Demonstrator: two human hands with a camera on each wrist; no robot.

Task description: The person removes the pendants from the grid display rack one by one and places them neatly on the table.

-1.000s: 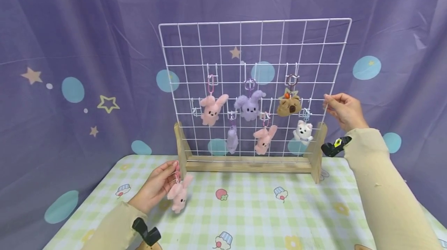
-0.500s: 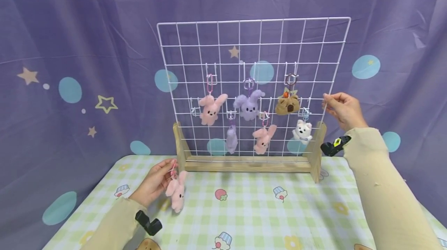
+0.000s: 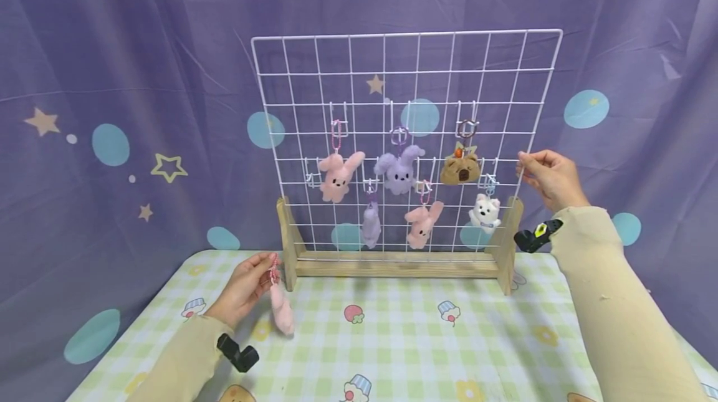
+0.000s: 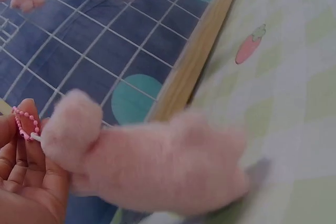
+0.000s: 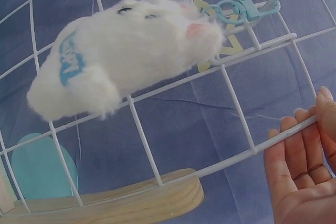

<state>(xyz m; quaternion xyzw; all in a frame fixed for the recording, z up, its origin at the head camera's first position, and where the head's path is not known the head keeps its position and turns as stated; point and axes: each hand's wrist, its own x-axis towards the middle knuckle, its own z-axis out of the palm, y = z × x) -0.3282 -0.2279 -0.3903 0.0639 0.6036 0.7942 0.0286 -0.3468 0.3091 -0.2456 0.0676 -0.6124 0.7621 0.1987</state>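
My left hand (image 3: 244, 287) pinches the pink bead chain (image 4: 25, 124) of a plush bunny keychain (image 3: 282, 311), which dangles beside the left foot of the stand. In the left wrist view its pink body (image 4: 157, 163) stretches across the frame, face out of sight. With thumb and fingers, my right hand (image 3: 555, 177) grips the right edge wire of a white grid rack (image 3: 406, 33). Close to that hand hangs a white dog keychain (image 5: 126, 51) on a blue clasp (image 5: 247, 10).
Other keychains hang on the grid: a pink bunny (image 3: 336, 179), a purple bunny (image 3: 401, 174), a brown animal head (image 3: 461, 169), a lower purple plush (image 3: 371, 226) and a lower pink bunny (image 3: 422, 226). A bare hook (image 3: 313, 179) is at left. Wooden feet (image 3: 507, 252) stand on a checked tablecloth (image 3: 392, 339).
My left hand has drifted slightly left, away from the stand. The pink bunny hanging from it has swivelled, so its face no longer shows. My right hand keeps its grip on the grid.
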